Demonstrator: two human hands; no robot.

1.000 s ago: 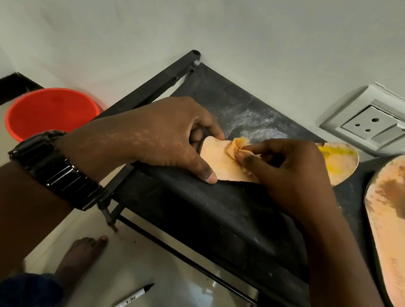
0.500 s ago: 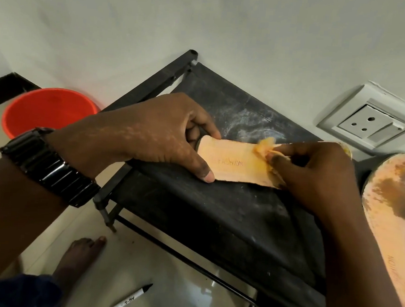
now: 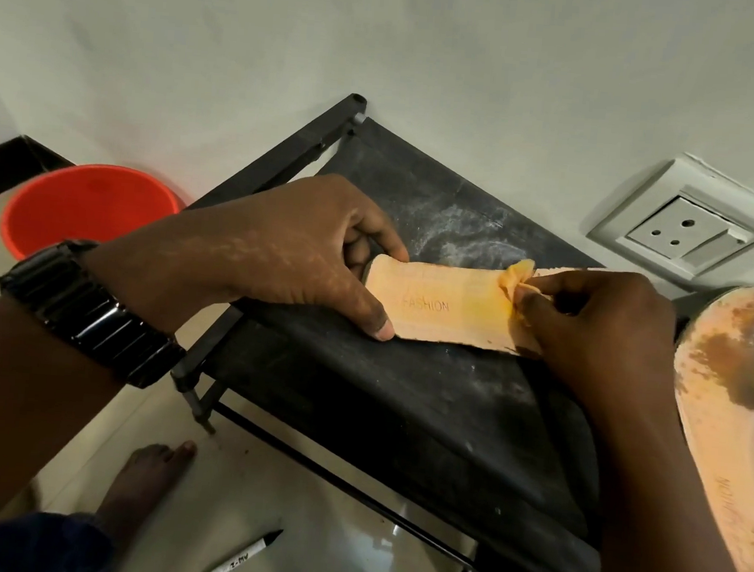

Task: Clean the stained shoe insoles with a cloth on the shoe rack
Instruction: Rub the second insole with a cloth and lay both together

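While the left hand [image 3: 305, 253] pins the heel end of the peach foam insole stamped FASHION [image 3: 445, 309] to the black fabric shoe rack [image 3: 402, 400], its thumb pressed on the near edge and its curled forefinger on the far edge, the right hand [image 3: 588, 329] pinches a small crumpled yellow-orange cloth [image 3: 513, 280] between thumb and fingertips. It holds the cloth down on the insole's middle, where the foam looks yellow. That insole lies flat across the top shelf, its toe end hidden under the right hand.

A 2nd peach insole with a brown stain [image 3: 728, 381] lies on the rack further right, near the right wrist and apart from the cloth. A black link wristwatch [image 3: 89, 312] sits on the left wrist. A red plastic bucket [image 3: 88, 204] stands on the floor left of the rack, and a white wall socket [image 3: 681, 233] is set in the wall behind it. A white marker pen [image 3: 241, 557] lies on the pale tiles near a bare foot [image 3: 143, 484].
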